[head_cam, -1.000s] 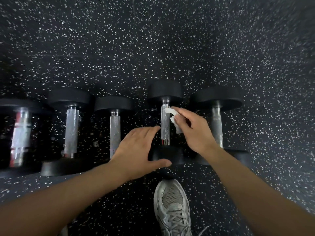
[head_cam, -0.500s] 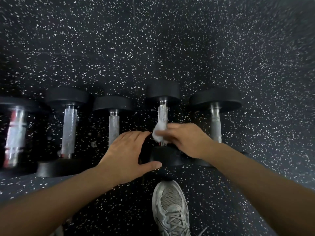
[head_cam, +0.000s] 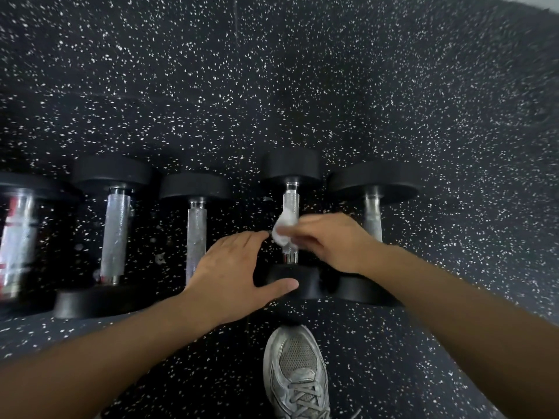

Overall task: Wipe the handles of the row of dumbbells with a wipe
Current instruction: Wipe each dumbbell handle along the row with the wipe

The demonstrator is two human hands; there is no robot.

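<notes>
Several black-ended dumbbells lie in a row on the speckled floor. My right hand point(head_cam: 329, 241) grips a crumpled white wipe point(head_cam: 284, 229) and presses it around the lower part of the knurled handle point(head_cam: 291, 201) of the fourth dumbbell from the left. My left hand point(head_cam: 233, 273) rests with fingers spread beside it, the thumb lying on that dumbbell's near black end point(head_cam: 292, 281). The third dumbbell's handle point(head_cam: 195, 237) is partly hidden behind my left hand. The rightmost dumbbell's handle point(head_cam: 372, 217) shows behind my right hand.
A grey sneaker point(head_cam: 298, 373) stands on the floor just below the fourth dumbbell. The leftmost dumbbell point(head_cam: 18, 234) has a shiny handle with red markings. Black rubber flooring point(head_cam: 302, 86) with white flecks stretches beyond the row.
My right hand slid the wipe down the fourth dumbbell's handle from near its top to the lower part. My left hand stayed beside the near end.
</notes>
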